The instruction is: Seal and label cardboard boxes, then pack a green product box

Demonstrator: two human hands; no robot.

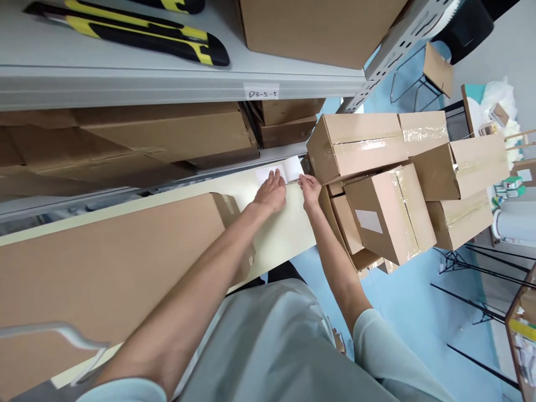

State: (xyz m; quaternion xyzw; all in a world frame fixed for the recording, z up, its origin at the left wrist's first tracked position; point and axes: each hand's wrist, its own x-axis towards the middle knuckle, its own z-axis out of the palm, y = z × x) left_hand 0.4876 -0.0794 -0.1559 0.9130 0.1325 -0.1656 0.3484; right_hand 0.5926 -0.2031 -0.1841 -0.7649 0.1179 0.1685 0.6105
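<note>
My left hand (271, 192) lies flat with fingers together on a white paper label (293, 167) at the far end of a cream shelf board (280, 234). My right hand (310, 188) pinches the label's near edge with thumb and fingers. The label sits next to a stack of taped cardboard boxes (377, 184). A long brown carton (104, 268) lies on the same board under my left forearm.
Two yellow-and-black utility knives (138, 33) lie on the upper grey shelf (167, 84), beside a carton (318, 28). More cartons fill the middle shelf (167, 139). The shelf edge carries a handwritten tag (261, 92). Blue floor (402, 301), tripod legs and clutter lie to the right.
</note>
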